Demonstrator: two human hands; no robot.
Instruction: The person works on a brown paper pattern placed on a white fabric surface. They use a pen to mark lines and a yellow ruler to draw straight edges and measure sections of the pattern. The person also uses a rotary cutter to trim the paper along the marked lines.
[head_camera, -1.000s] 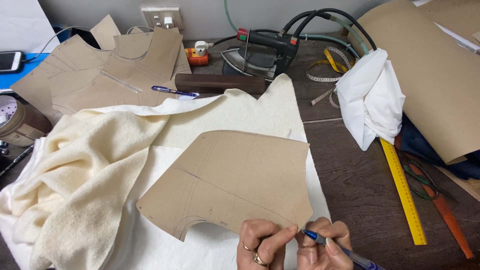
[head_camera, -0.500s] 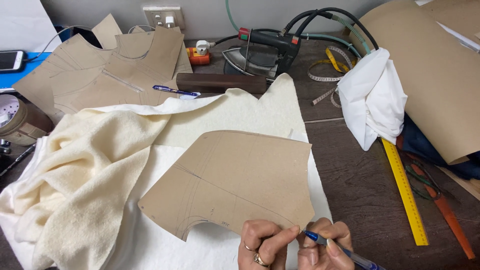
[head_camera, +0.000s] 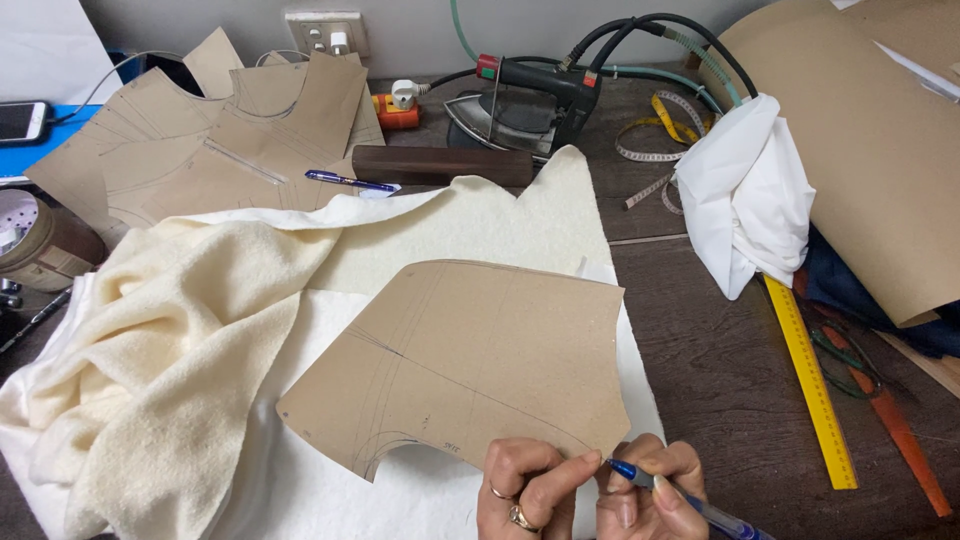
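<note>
At pattern edge (head_camera: 470, 365), right fingers (head_camera: 650, 485) pinch pen (head_camera: 680, 495) (apparently); left fingers (head_camera: 525, 480) press, curled.

Single view, cam on my head: looks steeply down and fwd across the worktable (head_camera: 720, 380) toward the back wall. My hands sit close at the bottom edge; far end w/ wall socket (head_camera: 322, 32) at top.
</note>
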